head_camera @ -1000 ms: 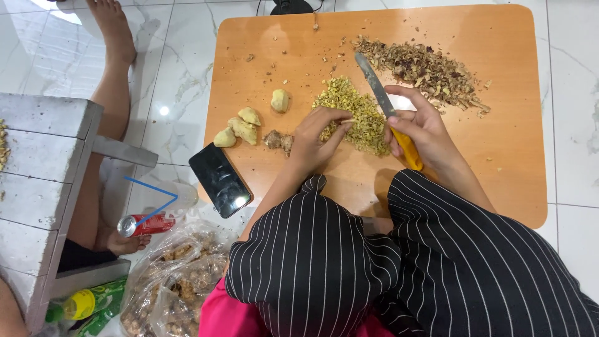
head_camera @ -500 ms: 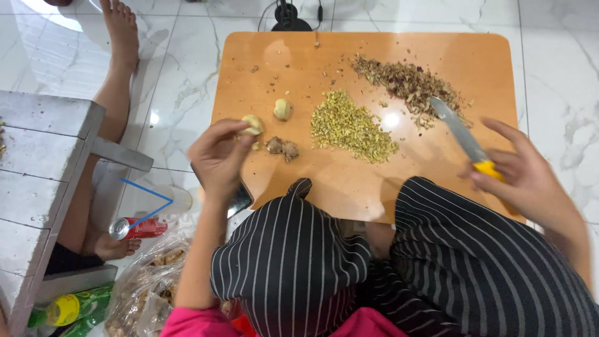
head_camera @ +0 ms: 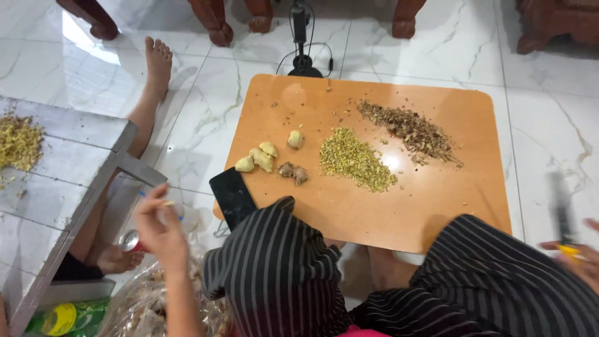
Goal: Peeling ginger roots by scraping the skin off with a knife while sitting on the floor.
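You have one view only: your head camera looks steeply down from close above your lap onto the wooden board and tiled floor.

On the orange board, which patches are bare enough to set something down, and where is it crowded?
The orange board is bare along its near right part, between the yellow-green chopped pile and the right edge, and at the far left corner. The middle is crowded: peeled ginger pieces, the chopped pile and the brown chopped pile. A black phone overhangs the near left corner.
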